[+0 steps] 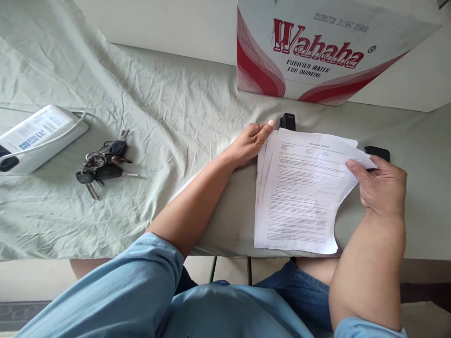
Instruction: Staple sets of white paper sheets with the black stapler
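A small stack of printed white sheets lies on the cloth-covered table in front of me, headed "Overleaf Notes". My left hand rests on the stack's top left corner, fingers pressing the edges. My right hand grips the right edge of the top sheet, which curls up off the pile. A black stapler-like object pokes out from behind the top of the papers, and another black item sits just beyond my right hand.
A bunch of keys lies on the wrinkled cloth at the left, beside a white device with a cable. A red-and-white "Wahaha" water carton stands at the back. The table's front edge runs just above my lap.
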The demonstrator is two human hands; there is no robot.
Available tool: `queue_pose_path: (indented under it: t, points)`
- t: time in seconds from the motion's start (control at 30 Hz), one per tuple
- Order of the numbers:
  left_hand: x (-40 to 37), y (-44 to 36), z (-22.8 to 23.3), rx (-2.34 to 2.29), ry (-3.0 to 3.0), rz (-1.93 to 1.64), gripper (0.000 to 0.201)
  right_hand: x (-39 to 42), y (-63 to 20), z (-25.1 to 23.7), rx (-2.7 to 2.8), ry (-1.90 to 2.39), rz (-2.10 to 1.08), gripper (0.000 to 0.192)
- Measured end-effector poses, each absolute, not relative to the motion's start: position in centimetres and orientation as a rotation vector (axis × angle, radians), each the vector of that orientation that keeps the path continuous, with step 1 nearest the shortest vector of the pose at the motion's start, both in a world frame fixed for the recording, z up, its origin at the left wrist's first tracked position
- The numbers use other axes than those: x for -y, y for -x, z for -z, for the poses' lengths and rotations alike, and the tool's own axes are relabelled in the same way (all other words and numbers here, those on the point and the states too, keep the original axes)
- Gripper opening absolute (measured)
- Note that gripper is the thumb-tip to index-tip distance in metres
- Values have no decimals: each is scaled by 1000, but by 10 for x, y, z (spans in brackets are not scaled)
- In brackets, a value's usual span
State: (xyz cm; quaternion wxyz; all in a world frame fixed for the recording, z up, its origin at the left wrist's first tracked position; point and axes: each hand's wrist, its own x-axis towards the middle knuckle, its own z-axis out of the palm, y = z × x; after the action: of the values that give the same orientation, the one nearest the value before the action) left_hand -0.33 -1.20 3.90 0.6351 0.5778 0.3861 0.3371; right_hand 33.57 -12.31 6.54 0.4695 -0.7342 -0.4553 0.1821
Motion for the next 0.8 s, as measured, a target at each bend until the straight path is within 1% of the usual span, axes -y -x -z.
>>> queue_pose_path:
  t: [0.1,0.3,0.4,0.5,0.67,0.73,0.8]
  points:
    - [11,3,-37,-873,-1335,-768,88,125,-339,-65,1138,1795,-431,30]
    - [8,4,-32,-887,-1357,-753,88,127,-336,-68,1223,1749,-466,19]
    - [7,6,-35,-861,-1373,-714,85,128,-336,-70,1227,1748,-464,22]
    - [4,8,-38,-837,-1447,-672,77,127,-338,-69,1232,1759,-442,25]
    - [1,10,-38,-849,-1492,-640,70,119,-338,-63,1138,1656,-323,54]
    - [2,10,-38,-849,-1487,-629,69,116,-337,-62,1111,1643,-274,53]
    - [2,10,-39,-848,-1483,-631,69,115,-337,-62,1118,1655,-251,44]
